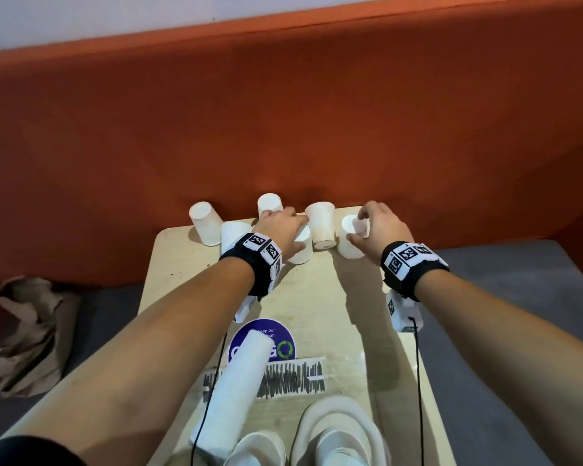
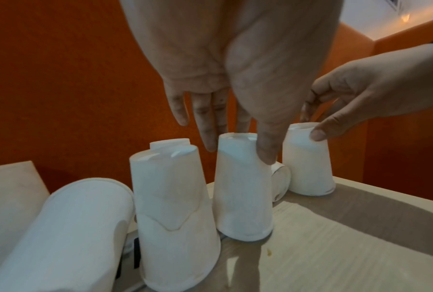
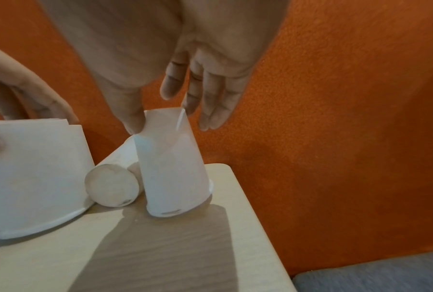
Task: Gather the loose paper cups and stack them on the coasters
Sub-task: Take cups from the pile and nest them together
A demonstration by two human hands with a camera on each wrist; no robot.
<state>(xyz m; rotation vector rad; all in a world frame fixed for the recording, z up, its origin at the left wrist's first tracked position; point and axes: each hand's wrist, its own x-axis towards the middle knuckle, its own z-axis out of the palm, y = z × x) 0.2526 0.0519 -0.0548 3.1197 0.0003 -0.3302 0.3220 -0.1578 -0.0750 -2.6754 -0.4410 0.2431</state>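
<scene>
Several white paper cups stand upside down at the far end of the small table (image 1: pixel 337 297). My left hand (image 1: pixel 283 227) (image 2: pixel 235 152) pinches the top of one upturned cup (image 1: pixel 302 247) (image 2: pixel 243 187) between thumb and fingers. My right hand (image 1: pixel 360 223) (image 3: pixel 160 118) pinches another upturned cup (image 1: pixel 349 245) (image 3: pixel 173 164), which leans slightly. Between the two lies a cup on its side (image 1: pixel 322 227) (image 3: pixel 111 185), base towards me. A long stack of cups (image 1: pixel 239 375) leans near the pale round coasters (image 1: pixel 337 428) at the near edge.
More upturned cups (image 1: pixel 204 227) (image 1: pixel 270 205) (image 1: pixel 233 235) stand to the left. An orange padded wall (image 1: pixel 317 129) backs the table closely. A crumpled brown paper bag (image 1: pixel 27 334) lies on the grey seat at left. A round purple sticker (image 1: pixel 283 334) marks the tabletop.
</scene>
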